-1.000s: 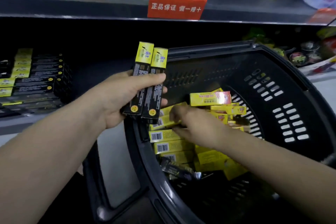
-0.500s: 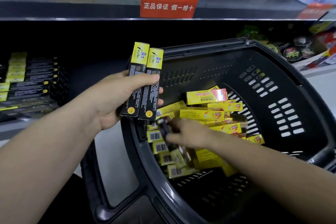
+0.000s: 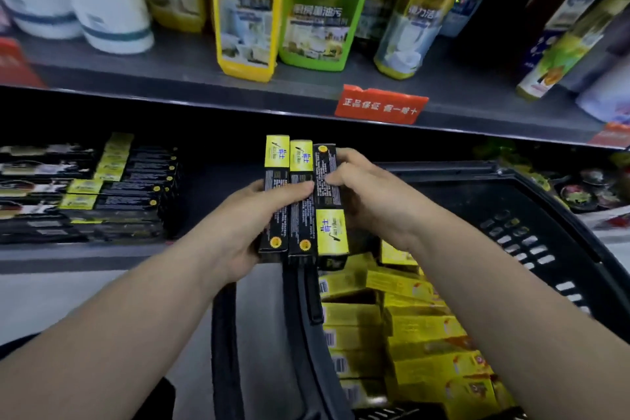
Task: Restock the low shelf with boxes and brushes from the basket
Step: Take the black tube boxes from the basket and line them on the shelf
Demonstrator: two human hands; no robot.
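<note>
My left hand (image 3: 250, 215) grips two slim black-and-yellow boxes (image 3: 288, 198) upright, yellow ends on top, in front of the low shelf. My right hand (image 3: 368, 194) presses a third black-and-yellow box (image 3: 329, 211) against their right side; this one is turned the other way, yellow end down. Below them sits the black plastic basket (image 3: 531, 235), holding several yellow boxes (image 3: 409, 327). On the low shelf (image 3: 85, 251) at left lie stacks of the same black-and-yellow boxes (image 3: 129, 187).
The upper shelf carries yellow and green cleaner bottles (image 3: 320, 10), white bottles (image 3: 109, 3) at left and a red price tag (image 3: 380, 106) on its edge. Small jars and packets (image 3: 586, 191) sit on the low shelf to the right behind the basket. The basket handle (image 3: 225, 351) hangs near the grey floor.
My right hand lifted a black-and-yellow box out of the basket and brought it against the two in my left hand. The view tilted upward, showing more of the upper shelf.
</note>
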